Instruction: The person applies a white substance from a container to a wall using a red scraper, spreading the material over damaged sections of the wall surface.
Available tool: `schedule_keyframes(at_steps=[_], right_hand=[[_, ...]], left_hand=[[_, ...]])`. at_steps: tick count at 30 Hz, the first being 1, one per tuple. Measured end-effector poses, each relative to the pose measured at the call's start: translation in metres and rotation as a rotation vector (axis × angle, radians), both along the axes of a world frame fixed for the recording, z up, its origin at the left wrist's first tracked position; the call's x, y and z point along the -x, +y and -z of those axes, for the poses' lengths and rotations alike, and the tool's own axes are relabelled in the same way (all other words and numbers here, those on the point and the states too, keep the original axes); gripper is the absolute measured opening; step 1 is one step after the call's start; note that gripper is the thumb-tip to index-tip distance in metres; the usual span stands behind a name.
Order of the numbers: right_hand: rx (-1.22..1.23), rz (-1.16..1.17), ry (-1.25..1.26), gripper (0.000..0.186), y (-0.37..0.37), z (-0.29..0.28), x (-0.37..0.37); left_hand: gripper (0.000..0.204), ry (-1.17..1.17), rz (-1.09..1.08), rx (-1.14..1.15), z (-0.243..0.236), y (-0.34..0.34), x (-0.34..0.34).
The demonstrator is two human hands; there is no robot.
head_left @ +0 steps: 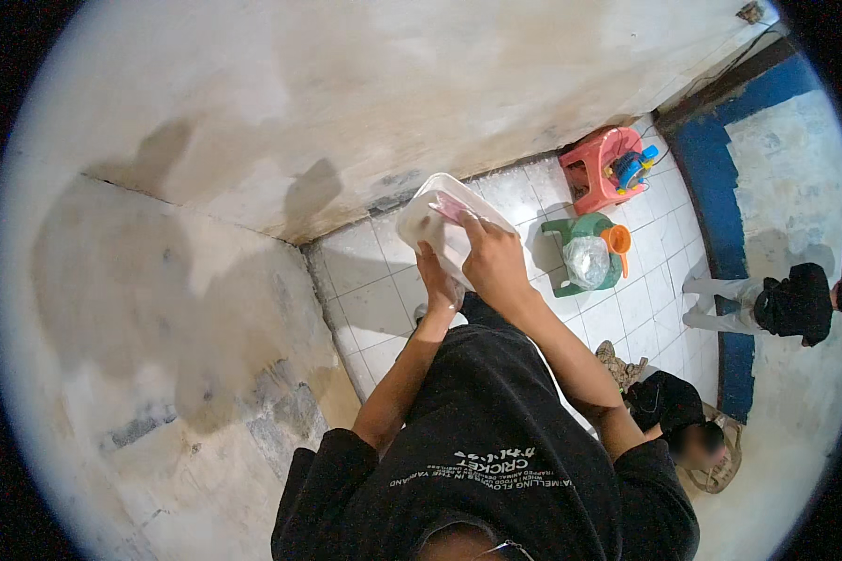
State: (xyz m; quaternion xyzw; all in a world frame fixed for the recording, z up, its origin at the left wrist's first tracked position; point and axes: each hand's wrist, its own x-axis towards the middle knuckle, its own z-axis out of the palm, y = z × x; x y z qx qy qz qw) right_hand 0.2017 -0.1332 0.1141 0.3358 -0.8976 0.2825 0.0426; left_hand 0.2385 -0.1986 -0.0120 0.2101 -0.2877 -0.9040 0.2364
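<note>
In front of my chest I hold a white plastic tub (419,208) with rounded corners, tilted towards me. My left hand (436,280) grips its near left side, thumb up along the wall. My right hand (492,260) is over the tub's right part, its fingers closed on a flat pink piece (451,205) that reaches into the tub. What kind of thing the pink piece is, I cannot make out. Some of the tub's inside is hidden by my right hand.
Bare plastered walls (421,84) meet at a corner ahead left. On the white tiled floor stand a pink stool (580,178) with a blue-yellow object, and a green stool (558,226) bearing an orange cup (617,239) and a plastic bag (587,262). Two people are at the right.
</note>
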Motion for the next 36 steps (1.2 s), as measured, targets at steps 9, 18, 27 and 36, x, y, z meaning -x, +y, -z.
schedule_keyframes(at_steps=[9,18,27,36], right_hand=[[-0.056,-0.003,0.019,0.035,-0.003,-0.006,0.0],[-0.003,0.032,0.022,0.029,-0.008,-0.013,0.003],[-0.131,0.069,-0.028,0.031,-0.008,-0.031,0.031],[-0.112,-0.06,-0.014,0.028,-0.019,-0.024,0.033]], left_hand=[[0.063,-0.008,0.035,-0.075,-0.013,0.005,-0.004],[0.06,0.137,0.067,-0.265,0.028,0.003,-0.004],[0.056,-0.02,0.004,0.072,-0.016,0.0,-0.006],[0.06,-0.008,0.119,0.097,-0.04,-0.001,-0.003]])
